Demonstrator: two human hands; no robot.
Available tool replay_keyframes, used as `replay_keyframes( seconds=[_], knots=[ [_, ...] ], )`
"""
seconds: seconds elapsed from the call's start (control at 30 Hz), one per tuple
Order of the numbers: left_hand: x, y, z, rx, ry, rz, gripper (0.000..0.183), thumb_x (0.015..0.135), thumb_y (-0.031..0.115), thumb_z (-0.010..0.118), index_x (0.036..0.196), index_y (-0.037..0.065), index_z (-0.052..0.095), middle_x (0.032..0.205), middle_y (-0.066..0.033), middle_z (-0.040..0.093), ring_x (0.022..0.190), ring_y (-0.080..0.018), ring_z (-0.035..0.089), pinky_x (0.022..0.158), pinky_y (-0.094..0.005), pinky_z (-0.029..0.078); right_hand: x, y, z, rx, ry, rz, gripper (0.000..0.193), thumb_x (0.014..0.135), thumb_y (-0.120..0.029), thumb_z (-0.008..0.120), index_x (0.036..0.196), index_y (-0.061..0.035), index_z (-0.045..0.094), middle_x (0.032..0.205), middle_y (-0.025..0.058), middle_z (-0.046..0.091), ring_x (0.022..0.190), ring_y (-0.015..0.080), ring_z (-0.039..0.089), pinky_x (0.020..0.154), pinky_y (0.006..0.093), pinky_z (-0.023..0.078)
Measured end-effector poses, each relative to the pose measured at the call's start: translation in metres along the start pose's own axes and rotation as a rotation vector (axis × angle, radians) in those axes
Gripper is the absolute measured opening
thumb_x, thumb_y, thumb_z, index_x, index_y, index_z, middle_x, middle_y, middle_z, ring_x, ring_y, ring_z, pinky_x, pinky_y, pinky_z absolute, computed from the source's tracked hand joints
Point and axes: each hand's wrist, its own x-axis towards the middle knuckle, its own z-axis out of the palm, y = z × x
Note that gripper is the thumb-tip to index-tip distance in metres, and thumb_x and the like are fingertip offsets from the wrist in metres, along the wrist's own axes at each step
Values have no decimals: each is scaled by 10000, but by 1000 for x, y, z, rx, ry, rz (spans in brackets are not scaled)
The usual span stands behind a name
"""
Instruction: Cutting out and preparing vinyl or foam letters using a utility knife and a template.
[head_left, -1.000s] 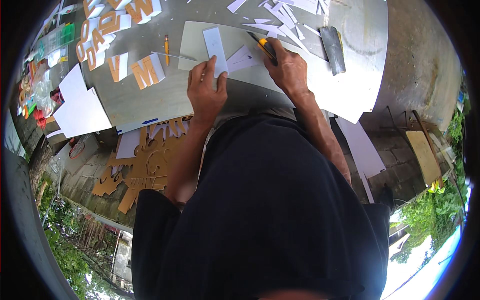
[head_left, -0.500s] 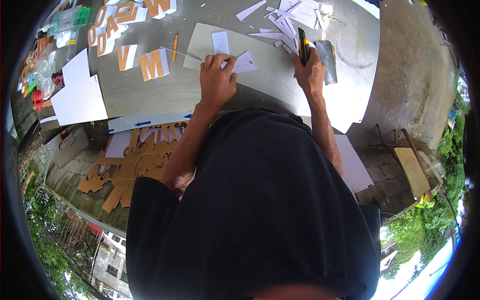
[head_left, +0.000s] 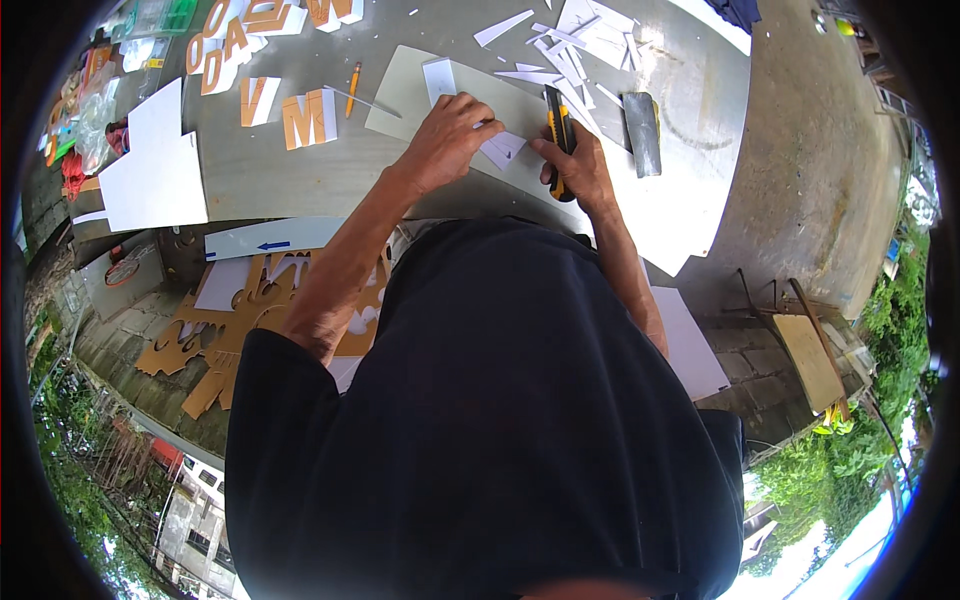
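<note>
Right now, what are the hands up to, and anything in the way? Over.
Right hand gripping black-and-yellow plastic utility knife. Left hand at flat white rectangular strip, grip hidden. Loose thin white scraps near the knife.

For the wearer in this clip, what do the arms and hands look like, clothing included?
The left hand and right hand are bare, without gloves, and no watch or band shows at either wrist. Both forearms are uncovered. The top is very dark and looks plain, with a loose, wide left sleeve.
</note>
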Motion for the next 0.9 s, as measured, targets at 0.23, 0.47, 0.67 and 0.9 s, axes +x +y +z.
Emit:
replay_keyframes(
  seconds=[0.23, 0.47, 0.67, 0.9],
  knots=[
    [13, -7, -6, -24, -153, 123, 490, 725, -108, 647, 1164, 104, 698, 1151, -24, 619, 1176, -244, 540, 1035, -384, 437, 5, 0, 5, -138, -11, -44, 323, 843, -196, 779, 992, 39, 615, 680, 113, 684, 528, 171, 671, 511, 323, 520],
    [34, -25, -18, 123, 250, -17, 459, 753, -86, 666, 1176, 86, 710, 1086, -75, 648, 1075, -287, 632, 909, -419, 528, 1, -4, 16, -277, 14, -24, 343, 871, -207, 753, 1025, 65, 612, 671, 132, 688, 517, 193, 680, 499, 342, 546],
    [11, -13, -7, 43, 222, -786, 502, 843, 166, 780, 1275, -11, 597, 1051, -178, 618, 959, -361, 679, 781, -473, 564, 0, 2, 13, -202, 48, -31, 316, 877, -246, 749, 954, 35, 627, 611, 118, 671, 513, 188, 679, 517, 330, 539],
    [15, -4, 2, 11, 210, -940, 740, 794, 260, 838, 1363, -62, 490, 1045, -218, 619, 950, -439, 673, 827, -493, 559, 0, 10, 15, -94, 10, -27, 309, 862, -269, 756, 936, 12, 652, 625, 89, 675, 541, 164, 679, 545, 319, 527]
  ],
)
